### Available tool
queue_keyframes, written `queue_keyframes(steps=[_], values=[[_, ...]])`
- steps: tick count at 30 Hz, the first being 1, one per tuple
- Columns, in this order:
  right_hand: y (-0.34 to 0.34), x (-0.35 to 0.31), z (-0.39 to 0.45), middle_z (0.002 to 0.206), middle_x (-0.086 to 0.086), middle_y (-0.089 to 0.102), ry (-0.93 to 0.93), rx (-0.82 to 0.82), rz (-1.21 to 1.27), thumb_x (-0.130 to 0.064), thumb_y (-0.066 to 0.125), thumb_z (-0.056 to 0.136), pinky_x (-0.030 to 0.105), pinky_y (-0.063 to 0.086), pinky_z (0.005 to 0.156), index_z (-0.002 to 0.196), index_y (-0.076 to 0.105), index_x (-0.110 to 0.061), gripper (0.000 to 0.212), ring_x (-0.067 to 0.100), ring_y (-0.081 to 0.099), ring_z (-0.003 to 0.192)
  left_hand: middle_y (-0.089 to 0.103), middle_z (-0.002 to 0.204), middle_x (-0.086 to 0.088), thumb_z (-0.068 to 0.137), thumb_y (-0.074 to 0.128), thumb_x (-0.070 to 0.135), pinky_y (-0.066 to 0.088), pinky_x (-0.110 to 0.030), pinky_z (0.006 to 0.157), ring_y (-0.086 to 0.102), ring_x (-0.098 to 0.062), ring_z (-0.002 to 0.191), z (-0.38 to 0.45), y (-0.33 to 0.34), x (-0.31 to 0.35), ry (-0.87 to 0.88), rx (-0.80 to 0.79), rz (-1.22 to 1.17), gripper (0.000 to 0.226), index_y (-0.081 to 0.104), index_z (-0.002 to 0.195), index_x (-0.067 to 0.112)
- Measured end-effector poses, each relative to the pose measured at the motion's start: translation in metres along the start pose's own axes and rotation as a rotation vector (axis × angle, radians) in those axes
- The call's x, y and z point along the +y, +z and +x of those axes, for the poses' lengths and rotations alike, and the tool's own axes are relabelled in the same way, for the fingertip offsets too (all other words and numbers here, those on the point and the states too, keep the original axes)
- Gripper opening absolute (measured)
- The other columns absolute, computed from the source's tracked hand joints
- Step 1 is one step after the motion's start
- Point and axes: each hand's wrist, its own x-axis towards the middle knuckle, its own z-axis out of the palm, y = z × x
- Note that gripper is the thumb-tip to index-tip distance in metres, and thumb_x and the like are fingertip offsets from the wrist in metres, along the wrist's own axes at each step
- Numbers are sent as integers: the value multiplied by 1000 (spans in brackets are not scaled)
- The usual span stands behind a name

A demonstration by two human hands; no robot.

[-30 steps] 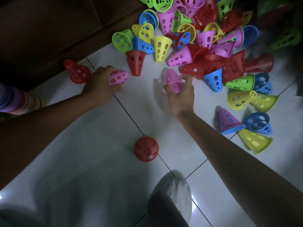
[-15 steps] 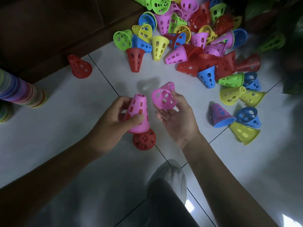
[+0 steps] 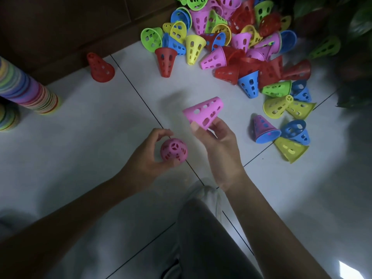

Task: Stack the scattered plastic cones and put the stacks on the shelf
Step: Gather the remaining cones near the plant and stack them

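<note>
I'm looking down at the tiled floor (image 3: 84, 150), and from twelve to three o'clock sprawls the big heap of loose cones (image 3: 237, 47), red, blue, green, yellow, pink, most on their sides, none of it sorted yet. Over at nine o'clock stands the tall finished stack (image 3: 28, 89), upright beside the dark wooden cabinet (image 3: 50, 23); no shelf that I can make out. A lone red cone (image 3: 100, 68) stands near eleven. Dead centre, my right hand (image 3: 219, 141) pinches a pink cone (image 3: 204, 112) by its wide rim, lifted clear and tilted, narrow end toward two o'clock. Just left of it my left hand (image 3: 145, 156) curls round a second pink cone (image 3: 174, 151), tip pointing up at me. The two cones are near but apart. I'd call this the nesting step: next I need to turn the right cone mouth-down, line it over the left one's tip and slide it on.
</note>
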Motion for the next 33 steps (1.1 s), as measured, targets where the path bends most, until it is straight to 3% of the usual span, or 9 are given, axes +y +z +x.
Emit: queue_keyframes(steps=[2, 5, 9, 13, 16, 18, 21, 28, 33], values=[[0, 9, -6, 117, -1, 71, -34, -10, -97, -15, 81, 82, 17, 55, 77, 127, 58, -13, 50, 11, 68, 107, 56, 129, 21, 73, 78, 39, 40, -15, 100, 50, 1, 124, -3, -2, -2, -23, 49, 52, 61, 52, 128, 32], [2, 27, -10, 131, -8, 58, -94, -44, -355, -21, 87, 76, 14, 55, 79, 137, 47, -25, 73, 3, 59, 117, 60, 123, 19, 79, 81, 36, 45, -22, 93, 56, -1, 116, -7, -9, -6, -27, 141, 102, 50, 56, 121, 30], [4, 39, -16, 128, -18, 49, -123, -154, -557, -24, 88, 76, 1, 45, 75, 133, 41, -39, 76, -18, 49, 110, 65, 118, 18, 83, 80, 23, 49, -30, 91, 61, -4, 109, -11, -24, -11, -26, 200, 180, 40, 59, 116, 29], [4, 56, -13, 130, -19, 46, -175, -214, -796, -30, 82, 82, 3, 48, 84, 140, 40, -32, 72, 1, 54, 114, 67, 116, 15, 87, 76, 18, 51, -34, 92, 62, -6, 108, -9, -37, -15, -40, 221, 216, 34, 60, 115, 26], [-1, 68, -5, 134, -10, 50, -265, -204, -934, -29, 78, 86, 19, 50, 98, 141, 42, -27, 66, 11, 55, 119, 68, 114, 15, 85, 74, 28, 50, -28, 89, 62, -4, 106, -5, -40, -15, -28, 197, 221, 35, 59, 117, 24], [-7, 70, -1, 136, -8, 51, -310, -240, -975, -33, 79, 85, 23, 50, 101, 142, 40, -28, 70, 10, 54, 121, 68, 113, 14, 87, 74, 24, 51, -29, 88, 62, -5, 106, 0, -40, -16, -24, 180, 226, 33, 59, 117, 24], [-26, 66, 2, 143, -5, 47, -395, -282, -1016, -43, 71, 91, 15, 39, 106, 147, 37, -24, 69, 6, 45, 129, 68, 112, 11, 90, 73, 16, 51, -30, 89, 62, -6, 105, 8, -40, -13, -18, 168, 243, 30, 60, 116, 22], [-107, 50, 39, 137, 15, 51, -561, 238, -1296, -31, 62, 92, 46, 30, 117, 139, 47, -8, 54, 34, 39, 138, 70, 109, 11, 91, 73, 16, 51, -32, 87, 63, -8, 106, 23, -46, -13, -30, 144, 266, 26, 61, 112, 23], [-149, 37, 70, 150, 22, 39, -291, 521, -1439, -38, 68, 86, 53, 25, 116, 143, 39, -10, 70, 44, 29, 142, 70, 108, 9, 90, 73, 16, 51, -37, 90, 64, -10, 103, 37, -57, -14, -44, 131, 324, 26, 62, 112, 21]])
